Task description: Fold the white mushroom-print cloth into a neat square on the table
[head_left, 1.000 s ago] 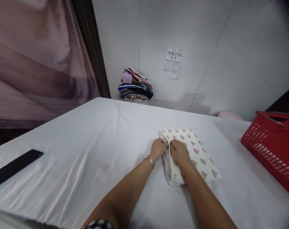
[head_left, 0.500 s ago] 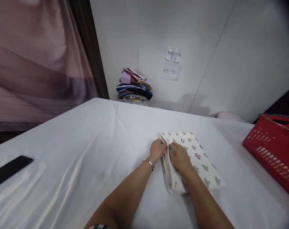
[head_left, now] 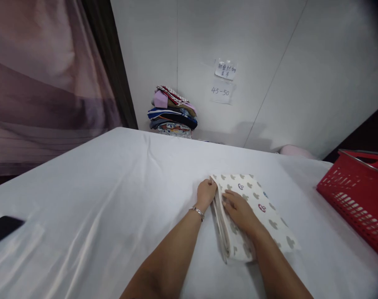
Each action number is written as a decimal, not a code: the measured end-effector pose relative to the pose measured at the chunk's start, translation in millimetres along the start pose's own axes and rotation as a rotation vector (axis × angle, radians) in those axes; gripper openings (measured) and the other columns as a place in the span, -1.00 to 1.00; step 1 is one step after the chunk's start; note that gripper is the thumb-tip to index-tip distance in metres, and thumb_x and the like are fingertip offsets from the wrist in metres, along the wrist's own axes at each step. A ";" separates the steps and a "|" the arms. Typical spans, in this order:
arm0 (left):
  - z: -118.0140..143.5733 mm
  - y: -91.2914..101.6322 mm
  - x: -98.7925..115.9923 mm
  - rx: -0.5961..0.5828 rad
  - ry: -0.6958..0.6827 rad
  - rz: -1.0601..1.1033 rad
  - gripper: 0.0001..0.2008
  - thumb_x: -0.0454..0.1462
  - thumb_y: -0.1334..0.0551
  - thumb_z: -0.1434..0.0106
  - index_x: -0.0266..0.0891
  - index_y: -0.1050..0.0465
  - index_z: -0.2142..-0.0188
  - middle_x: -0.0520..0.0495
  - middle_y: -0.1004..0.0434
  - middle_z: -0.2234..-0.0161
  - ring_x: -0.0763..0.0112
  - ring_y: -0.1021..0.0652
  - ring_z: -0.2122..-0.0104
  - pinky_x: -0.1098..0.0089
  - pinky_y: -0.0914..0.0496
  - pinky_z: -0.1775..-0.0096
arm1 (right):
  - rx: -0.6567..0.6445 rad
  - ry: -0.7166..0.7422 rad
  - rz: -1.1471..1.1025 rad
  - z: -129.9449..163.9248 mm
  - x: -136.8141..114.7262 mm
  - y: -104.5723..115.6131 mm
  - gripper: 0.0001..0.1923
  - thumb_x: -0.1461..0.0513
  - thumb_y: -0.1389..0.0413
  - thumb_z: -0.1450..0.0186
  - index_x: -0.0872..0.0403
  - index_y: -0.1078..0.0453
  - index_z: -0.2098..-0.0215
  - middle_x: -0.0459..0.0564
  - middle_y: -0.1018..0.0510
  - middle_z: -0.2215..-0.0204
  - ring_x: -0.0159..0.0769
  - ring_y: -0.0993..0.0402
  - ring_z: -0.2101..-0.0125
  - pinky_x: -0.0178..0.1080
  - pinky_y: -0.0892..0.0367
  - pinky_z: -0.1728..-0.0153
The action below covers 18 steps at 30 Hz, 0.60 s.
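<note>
A folded cream tablecloth [head_left: 260, 192] with grey mouse-head shapes and a few coloured ones lies on the white-covered table. Its layered folded edge faces left. My left hand [head_left: 207, 193], a bracelet at its wrist, is closed on that edge near the far left corner. The fingertips are partly hidden by the cloth. My right hand [head_left: 241, 211] rests on the top layer just right of the fold, palm down, fingers slightly bent and apart.
A red plastic basket [head_left: 347, 187] with a metal handle stands on the right. A dark flat object [head_left: 3, 229] lies at the left. Behind the table are a stack of folded fabrics [head_left: 173, 114] and wall notes [head_left: 222, 91]. A curtain [head_left: 45, 91] hangs at the left.
My right hand has slid slightly nearer and right over the cloth, its fingers moving off the fold. My left hand keeps its hold. The view has shifted a little.
</note>
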State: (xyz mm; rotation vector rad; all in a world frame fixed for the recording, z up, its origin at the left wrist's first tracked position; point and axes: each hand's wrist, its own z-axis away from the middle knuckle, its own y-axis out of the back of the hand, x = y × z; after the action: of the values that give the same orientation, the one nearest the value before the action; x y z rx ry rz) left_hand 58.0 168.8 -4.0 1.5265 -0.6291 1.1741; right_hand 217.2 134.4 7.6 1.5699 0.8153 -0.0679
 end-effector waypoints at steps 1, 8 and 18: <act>-0.9 0.4 0.2 -0.007 0.008 0.005 -0.83 -0.23 -0.14 -0.13 -0.25 -0.43 0.51 -0.10 -0.54 0.44 0.37 -0.46 0.44 0.45 -0.19 0.43 | 0.011 -0.031 -0.023 -0.8 5.0 5.3 -0.61 0.14 0.03 -0.28 0.07 -0.39 -0.02 0.07 -0.38 -0.10 -0.20 -0.27 -0.11 -0.10 -0.18 -0.11; -8.1 0.7 1.9 -0.016 0.020 0.008 -0.81 -0.18 -0.15 -0.13 -0.23 -0.45 0.48 -0.12 -0.56 0.40 0.33 -0.48 0.40 0.43 -0.21 0.40 | 0.083 -0.160 0.197 -48.9 55.4 45.8 -0.59 0.13 0.03 -0.28 0.05 -0.37 -0.05 0.07 -0.39 -0.09 -0.17 -0.25 -0.12 -0.10 -0.13 -0.12; -6.2 -1.5 0.0 -0.016 -0.029 0.267 -0.87 -0.26 -0.13 -0.05 -0.24 -0.34 0.56 0.06 -0.40 0.55 0.49 -0.35 0.50 0.49 -0.19 0.44 | -0.128 -0.324 0.436 -100.1 76.8 37.3 -0.47 -0.04 0.21 -0.34 0.08 -0.49 0.21 0.10 -0.56 0.18 -0.12 -0.43 0.12 -0.15 -0.23 0.14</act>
State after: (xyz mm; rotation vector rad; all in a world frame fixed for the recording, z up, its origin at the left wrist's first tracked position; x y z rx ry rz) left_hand 57.1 175.0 -4.9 1.4792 -0.8804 1.3445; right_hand 252.9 260.3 21.0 1.5323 0.2115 0.0456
